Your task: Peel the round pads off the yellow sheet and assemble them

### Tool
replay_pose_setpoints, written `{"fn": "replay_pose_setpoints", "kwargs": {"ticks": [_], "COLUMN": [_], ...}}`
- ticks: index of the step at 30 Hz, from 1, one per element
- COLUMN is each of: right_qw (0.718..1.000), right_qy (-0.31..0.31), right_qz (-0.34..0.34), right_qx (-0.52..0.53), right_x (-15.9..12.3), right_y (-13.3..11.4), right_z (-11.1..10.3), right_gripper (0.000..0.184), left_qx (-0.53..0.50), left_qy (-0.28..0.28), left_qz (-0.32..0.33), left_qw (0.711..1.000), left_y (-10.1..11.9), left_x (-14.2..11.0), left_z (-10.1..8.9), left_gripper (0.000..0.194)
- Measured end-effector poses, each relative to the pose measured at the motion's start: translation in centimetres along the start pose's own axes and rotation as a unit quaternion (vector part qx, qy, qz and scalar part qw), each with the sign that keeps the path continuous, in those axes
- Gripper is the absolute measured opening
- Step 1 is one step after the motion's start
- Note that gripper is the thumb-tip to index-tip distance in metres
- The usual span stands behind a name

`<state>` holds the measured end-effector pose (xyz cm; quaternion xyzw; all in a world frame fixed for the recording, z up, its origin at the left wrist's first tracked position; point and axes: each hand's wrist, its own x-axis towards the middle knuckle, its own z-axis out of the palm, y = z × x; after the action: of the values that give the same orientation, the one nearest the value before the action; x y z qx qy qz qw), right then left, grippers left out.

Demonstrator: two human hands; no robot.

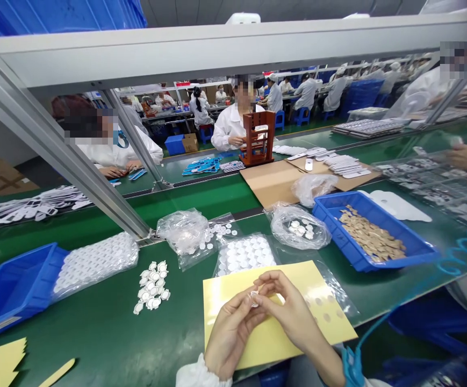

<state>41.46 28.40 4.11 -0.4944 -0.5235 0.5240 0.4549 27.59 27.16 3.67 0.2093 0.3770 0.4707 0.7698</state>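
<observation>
A small white round piece (254, 299) is pinched between the fingertips of both my hands. My left hand (233, 326) grips it from the left with the thumb on top. From the right, my right hand (284, 306) presses thumb and fingers against it. Both hands are over a yellow sheet (271, 344), which has several small greyish discs (324, 302) on its right part. Just behind the sheet lie rows of white round discs (246, 252). Left of my hands is a loose pile of white round pieces with side tabs (152, 286).
A blue bin of brown pieces (370, 236) stands right, another blue bin (19, 290) left. Plastic bags (300, 226) lie behind the discs. A blue coiled cord (465, 250) runs to my right wrist strap (352, 365). A metal post (96, 177) rises at left. Co-workers sit opposite.
</observation>
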Motion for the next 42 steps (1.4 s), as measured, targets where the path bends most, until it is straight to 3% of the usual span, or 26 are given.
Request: {"fn": "replay_pose_setpoints", "kwargs": {"ticks": [6,13,16,20,24,27,31,42], "right_qw": [0.994,0.998,0.999,0.998,0.994,0.978,0.949,0.931], "right_qy": [-0.034,0.000,0.001,-0.028,-0.004,0.040,0.043,0.038], "right_qz": [-0.086,-0.064,-0.043,-0.048,-0.092,-0.176,-0.278,-0.330], "right_qx": [-0.061,-0.025,-0.004,-0.007,-0.062,-0.107,-0.145,-0.155], "right_x": [-1.0,-1.5,-1.6,-1.8,-2.3,-2.7,-2.9,-2.9], "right_y": [-1.7,-3.0,-3.5,-3.9,-3.8,-3.8,-4.1,-4.8], "right_z": [-0.2,0.1,0.3,0.3,0.0,-0.2,-0.3,-0.1], "right_gripper": [0.014,0.008,0.010,0.017,0.015,0.014,0.012,0.016], "left_qx": [0.098,0.170,0.140,0.028,0.008,0.020,0.033,0.066], "left_qy": [0.036,0.055,0.053,0.047,0.029,0.014,0.011,0.015], "left_qz": [0.036,0.037,0.016,-0.032,-0.024,0.006,0.028,0.060], "left_qw": [0.994,0.983,0.989,0.998,0.999,1.000,0.999,0.996], "left_y": [1.8,3.2,3.3,3.1,2.9,3.1,3.3,3.6], "left_x": [-2.3,-3.9,-3.9,-3.5,-3.6,-3.9,-4.1,-4.7], "left_z": [2.4,3.5,3.4,3.0,3.0,3.1,3.2,3.4], "left_gripper": [0.025,0.028,0.024,0.016,0.021,0.029,0.024,0.024]}}
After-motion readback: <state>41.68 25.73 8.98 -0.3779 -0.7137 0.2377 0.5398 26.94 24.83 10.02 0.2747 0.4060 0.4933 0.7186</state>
